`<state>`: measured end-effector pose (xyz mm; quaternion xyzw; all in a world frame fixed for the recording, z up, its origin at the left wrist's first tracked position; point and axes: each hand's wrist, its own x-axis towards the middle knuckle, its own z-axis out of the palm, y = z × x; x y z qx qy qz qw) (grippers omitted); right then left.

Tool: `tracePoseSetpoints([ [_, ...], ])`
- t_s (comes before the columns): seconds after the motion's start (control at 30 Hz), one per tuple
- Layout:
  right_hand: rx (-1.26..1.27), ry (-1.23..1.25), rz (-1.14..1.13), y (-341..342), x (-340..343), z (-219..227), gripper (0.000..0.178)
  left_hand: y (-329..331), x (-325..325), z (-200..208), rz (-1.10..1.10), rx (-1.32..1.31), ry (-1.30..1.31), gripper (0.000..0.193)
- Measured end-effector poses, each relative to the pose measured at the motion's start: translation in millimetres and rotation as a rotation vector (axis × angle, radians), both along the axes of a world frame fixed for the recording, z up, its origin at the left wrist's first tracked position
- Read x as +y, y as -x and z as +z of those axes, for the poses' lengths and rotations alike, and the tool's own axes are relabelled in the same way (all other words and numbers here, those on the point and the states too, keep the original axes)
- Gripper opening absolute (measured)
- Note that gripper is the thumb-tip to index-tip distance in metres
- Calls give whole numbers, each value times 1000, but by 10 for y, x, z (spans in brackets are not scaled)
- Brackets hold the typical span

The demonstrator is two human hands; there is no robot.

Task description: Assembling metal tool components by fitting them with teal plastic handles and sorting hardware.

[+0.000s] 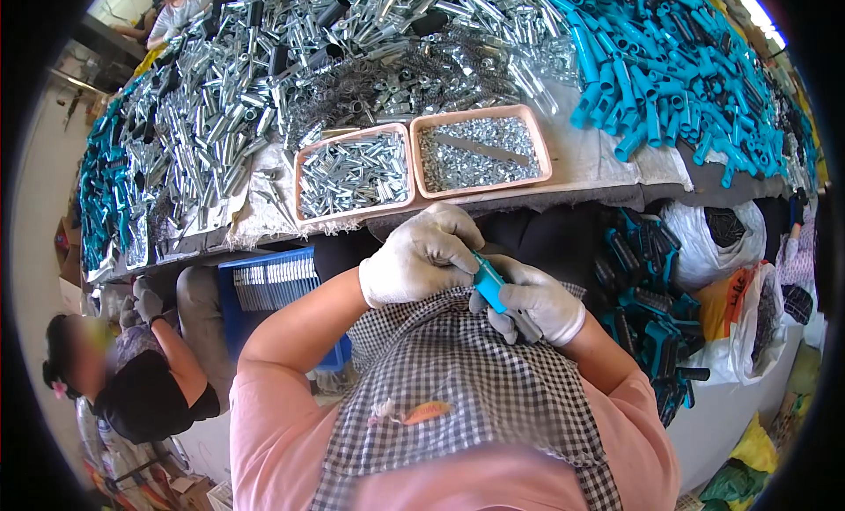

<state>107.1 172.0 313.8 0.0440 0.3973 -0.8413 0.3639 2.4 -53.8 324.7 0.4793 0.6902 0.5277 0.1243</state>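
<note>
In front of my checked apron, both white-gloved hands meet at a teal plastic tube, tilted with its upper end to the left. My right hand is closed around the tube's lower part, with the thumb along its side. The fingertips of my left hand are pinched together at the upper end; whether a small part is also between them is hidden. Just beyond the hands, at the table edge, stand a pink tray of short metal pins and a pink tray of tiny metal pieces with a flat metal strip lying on top.
Metal tubes and rods heap across the table, with dark springs in the middle and teal tubes at the right. Below right are teal-and-black assembled tools and white bags. A blue crate and a co-worker are at left.
</note>
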Motion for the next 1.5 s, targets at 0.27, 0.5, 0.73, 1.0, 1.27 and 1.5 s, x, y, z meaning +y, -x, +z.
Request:
tracePoseSetpoints([
  [0.27,266,-390,154,28,-41,22,63,-2,43,130,45,-162,496,40],
  [0.5,835,-950,352,135,85,174,62,-190,80,249,-82,102,635,55],
  [0.73,1077,-1277,673,277,93,354,50,-305,-64,55,61,31,626,38],
  [1.0,1340,-1311,340,280,-46,116,60,-192,-143,104,79,-54,654,34],
  [1.27,398,-358,63,469,104,-18,78,549,19,506,263,353,498,64],
  [1.5,231,-157,-231,426,222,-26,90,2286,625,188,682,609,566,28],
])
